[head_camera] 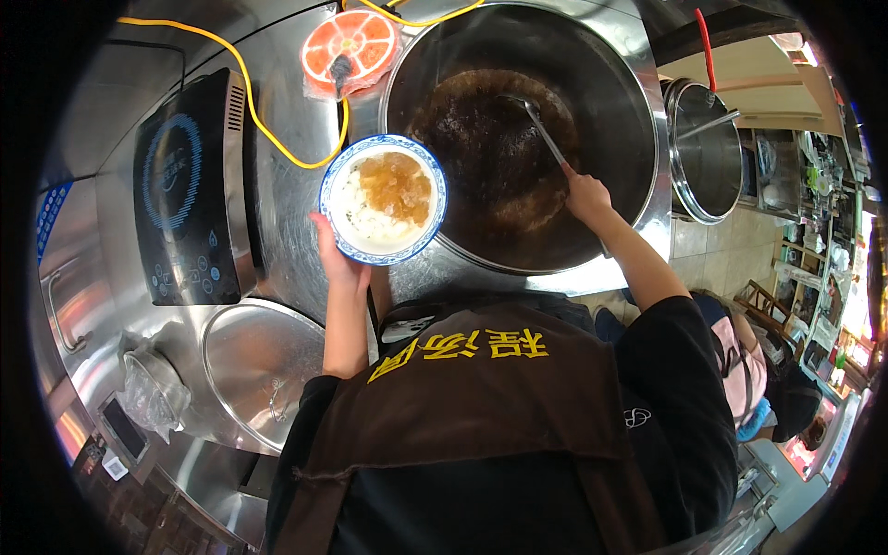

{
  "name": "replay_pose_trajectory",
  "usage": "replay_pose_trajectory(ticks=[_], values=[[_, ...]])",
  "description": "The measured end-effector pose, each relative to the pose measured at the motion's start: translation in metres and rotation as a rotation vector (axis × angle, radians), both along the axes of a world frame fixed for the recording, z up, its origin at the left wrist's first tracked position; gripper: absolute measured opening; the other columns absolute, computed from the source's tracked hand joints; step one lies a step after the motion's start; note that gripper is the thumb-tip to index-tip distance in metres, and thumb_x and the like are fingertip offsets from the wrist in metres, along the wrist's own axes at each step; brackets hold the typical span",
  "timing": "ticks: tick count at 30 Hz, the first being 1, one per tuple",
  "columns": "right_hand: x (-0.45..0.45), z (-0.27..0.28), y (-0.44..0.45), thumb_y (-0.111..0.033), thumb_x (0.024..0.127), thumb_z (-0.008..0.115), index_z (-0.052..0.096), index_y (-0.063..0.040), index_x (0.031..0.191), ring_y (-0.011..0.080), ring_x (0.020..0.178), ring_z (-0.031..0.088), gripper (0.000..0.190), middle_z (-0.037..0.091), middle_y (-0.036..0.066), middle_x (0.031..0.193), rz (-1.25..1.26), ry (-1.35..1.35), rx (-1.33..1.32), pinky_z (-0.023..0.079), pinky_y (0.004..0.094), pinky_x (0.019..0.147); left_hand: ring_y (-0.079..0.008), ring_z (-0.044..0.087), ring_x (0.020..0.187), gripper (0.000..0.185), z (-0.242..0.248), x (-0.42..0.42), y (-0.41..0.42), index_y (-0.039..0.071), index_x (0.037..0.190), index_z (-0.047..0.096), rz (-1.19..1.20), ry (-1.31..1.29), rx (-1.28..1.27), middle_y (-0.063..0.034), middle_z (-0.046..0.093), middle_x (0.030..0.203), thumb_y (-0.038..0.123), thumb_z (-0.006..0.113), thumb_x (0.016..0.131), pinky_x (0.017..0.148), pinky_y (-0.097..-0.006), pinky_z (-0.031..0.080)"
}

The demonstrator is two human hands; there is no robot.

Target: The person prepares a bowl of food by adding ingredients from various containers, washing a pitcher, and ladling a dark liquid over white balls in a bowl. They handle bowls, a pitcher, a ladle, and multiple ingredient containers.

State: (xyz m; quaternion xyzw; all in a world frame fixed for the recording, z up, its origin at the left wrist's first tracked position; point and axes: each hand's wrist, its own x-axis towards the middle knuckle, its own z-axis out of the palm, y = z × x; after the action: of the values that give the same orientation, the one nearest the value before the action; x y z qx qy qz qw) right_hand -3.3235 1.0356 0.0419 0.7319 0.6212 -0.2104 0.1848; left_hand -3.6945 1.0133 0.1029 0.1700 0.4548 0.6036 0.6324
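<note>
My left hand (336, 260) supports a white bowl with a blue patterned rim (442, 194) from its lower left side, the thumb at the rim. Inside it lie soft white food (361, 218) with green flecks and a lumpy, amber-brown topping (395, 182). My right hand (588, 198) grips the metal handle of a ladle (547, 136). The ladle's head is in dark brown liquid (485, 139) in a large round stainless-steel pot (617, 118), and its shape is mostly hidden there. The bowl is just left of the pot, overlapping its rim in view.
A black induction cooker (187, 187) stands at the left, with a yellow cable (253, 104) near it. An orange-and-white round object in plastic (350, 48) sits behind the bowl. A round metal lid (243, 361) lies lower left. Another metal pot (704, 152) and a person (742, 354) are at right.
</note>
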Motion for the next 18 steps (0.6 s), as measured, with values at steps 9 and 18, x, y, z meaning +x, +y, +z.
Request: replay_pose_trajectory(ticks=[9,18], values=[[0.032,0.02,-0.025,-0.004,0.069,0.053,0.04,-0.014,0.131,0.0346,0.094,0.058,0.065,0.061,0.019,0.098,0.044,0.182,-0.023,0.048,0.042,0.08,-0.0273,0.046,0.117,0.067,-0.001,-0.009,-0.009,-0.001,0.131,0.034,-0.017,-0.021,-0.027,-0.0152,0.044,0.13,0.053,0.027,0.092,0.098,-0.039,0.037],[0.028,0.043,-0.039,-0.002,0.066,0.051,0.041,-0.008,0.131,0.0233,0.051,0.06,0.066,0.061,0.019,0.069,-0.14,0.491,-0.212,0.049,0.033,0.053,-0.025,0.045,0.117,0.068,-0.001,-0.011,-0.01,-0.002,0.131,0.034,-0.033,-0.055,-0.003,-0.0143,0.044,0.13,0.054,0.027,0.091,0.098,-0.0373,0.036]])
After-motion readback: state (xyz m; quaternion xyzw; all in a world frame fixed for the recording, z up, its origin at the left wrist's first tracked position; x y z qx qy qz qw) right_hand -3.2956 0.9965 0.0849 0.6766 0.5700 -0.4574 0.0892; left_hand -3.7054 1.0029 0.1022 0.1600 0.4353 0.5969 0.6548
